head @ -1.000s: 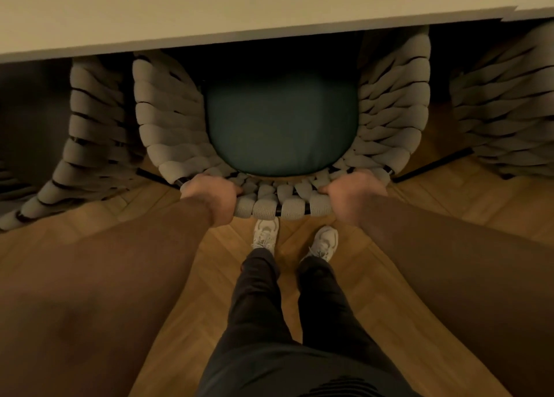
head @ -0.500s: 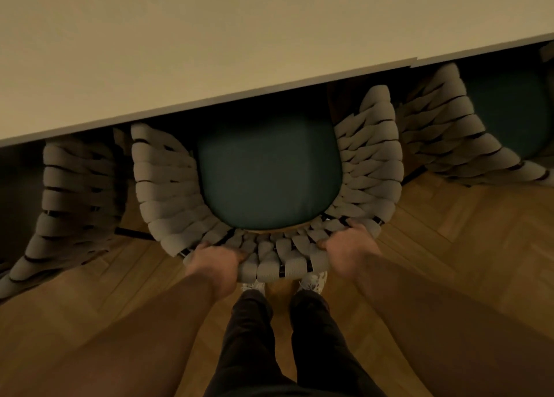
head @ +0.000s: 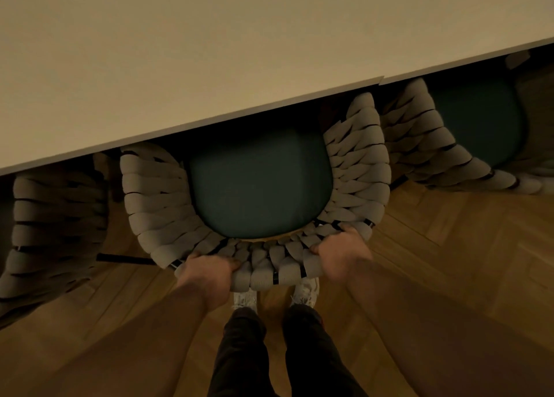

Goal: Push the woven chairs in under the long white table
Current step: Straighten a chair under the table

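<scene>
A woven chair [head: 159, 213] with thick grey straps and a dark green seat cushion [head: 257, 186] stands in front of me, its front part hidden under the long white table [head: 239, 42]. My left hand [head: 207, 272] grips the top of the curved backrest on the left. My right hand [head: 341, 251] grips the same rim on the right. Fingers of both hands curl over the woven edge.
A second woven chair [head: 57, 228] sits to the left, partly under the table. A third woven chair [head: 440, 150] with a green cushion sits to the right. Herringbone wood floor [head: 449, 261] lies below. My legs and white shoes [head: 305, 288] stand just behind the backrest.
The view has tilted up, so more tabletop shows. The chair's seat has gone further under the table edge, and my feet have stepped closer behind the backrest. Both hands keep their grip.
</scene>
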### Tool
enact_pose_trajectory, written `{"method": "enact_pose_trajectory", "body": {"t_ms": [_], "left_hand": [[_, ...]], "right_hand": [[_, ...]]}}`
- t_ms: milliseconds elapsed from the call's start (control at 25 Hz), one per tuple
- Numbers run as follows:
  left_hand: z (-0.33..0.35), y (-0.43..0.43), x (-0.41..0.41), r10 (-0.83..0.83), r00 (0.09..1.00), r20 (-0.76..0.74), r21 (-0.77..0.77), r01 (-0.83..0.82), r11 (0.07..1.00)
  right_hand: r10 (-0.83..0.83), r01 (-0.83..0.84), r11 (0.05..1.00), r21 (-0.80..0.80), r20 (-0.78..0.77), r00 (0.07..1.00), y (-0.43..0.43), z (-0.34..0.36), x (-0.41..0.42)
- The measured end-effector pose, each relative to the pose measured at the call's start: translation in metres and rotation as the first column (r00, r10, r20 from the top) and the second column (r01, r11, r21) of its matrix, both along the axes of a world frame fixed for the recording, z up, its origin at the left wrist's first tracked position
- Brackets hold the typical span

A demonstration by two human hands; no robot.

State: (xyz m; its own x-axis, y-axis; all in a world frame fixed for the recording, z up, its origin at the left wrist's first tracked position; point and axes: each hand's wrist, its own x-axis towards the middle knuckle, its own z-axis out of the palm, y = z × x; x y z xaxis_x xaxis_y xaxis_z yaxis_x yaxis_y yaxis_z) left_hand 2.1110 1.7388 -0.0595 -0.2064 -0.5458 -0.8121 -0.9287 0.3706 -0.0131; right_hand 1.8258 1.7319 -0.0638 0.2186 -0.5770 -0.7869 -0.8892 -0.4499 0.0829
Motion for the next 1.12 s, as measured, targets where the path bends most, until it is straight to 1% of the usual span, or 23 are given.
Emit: {"method": "enact_pose_trajectory", "body": {"t_ms": [120,440,600,720,920,1120], "left_hand": [[-0.007,0.001,-0.011,0.032,0.999,-0.021,0.013,-0.032,0.999],[-0.006,0.003,-0.015,-0.014,1.0,-0.017,-0.016,0.014,1.0],[-0.007,0.01,-0.015,-0.049,0.998,-0.033,-0.015,0.048,0.999],[-0.006,0.008,-0.013,-0.065,0.996,-0.054,-0.019,0.064,0.998],[-0.006,-0.013,-0.005,-0.018,0.999,-0.044,-0.063,0.015,0.998],[-0.005,-0.019,-0.004,-0.01,0.999,-0.052,-0.076,0.006,0.997]], "right_hand": [[0.007,-0.007,1.0,-0.004,-0.017,1.0,-0.01,0.001,-0.01],[0.03,-0.031,0.997,-0.064,-0.014,0.999,-0.002,0.0,-0.015],[-0.002,0.001,1.0,-0.015,-0.005,1.0,0.009,-0.001,-0.015],[-0.003,0.003,1.0,-0.015,-0.011,1.0,0.01,0.001,-0.015],[-0.044,0.044,0.999,-0.029,-0.005,0.999,-0.016,-0.006,-0.005],[-0.018,0.017,0.998,-0.062,-0.003,1.0,-0.024,-0.006,-0.004]]}}
